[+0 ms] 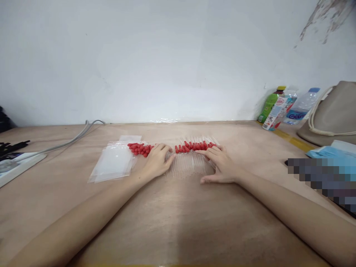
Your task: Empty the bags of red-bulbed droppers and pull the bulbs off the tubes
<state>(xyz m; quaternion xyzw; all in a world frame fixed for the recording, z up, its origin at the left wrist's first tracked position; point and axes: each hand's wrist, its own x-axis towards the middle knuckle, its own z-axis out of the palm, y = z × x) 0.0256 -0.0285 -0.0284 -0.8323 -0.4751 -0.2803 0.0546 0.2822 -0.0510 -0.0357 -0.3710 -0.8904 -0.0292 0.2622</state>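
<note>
On a brown counter (155, 226), a row of red-ended clear tubes (191, 147) lay between two bare hands. The right grip (224, 166) was open, thumb spread, fingertips at the row's right end. The left grip (158, 162) curved beside its left end; whether it held anything was unclear.

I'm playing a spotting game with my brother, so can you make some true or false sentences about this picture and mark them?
1. Red pieces show on both sides of the left hand. True.
2. The grey cable is to the right of both hands. False: the grey cable is to their left.
3. The right hand has its thumb spread away from its fingers. True.
4. The green bottle has a blue cap. False: the green bottle has a yellow cap.
5. Clear bags lie left of the left hand. True.
</note>
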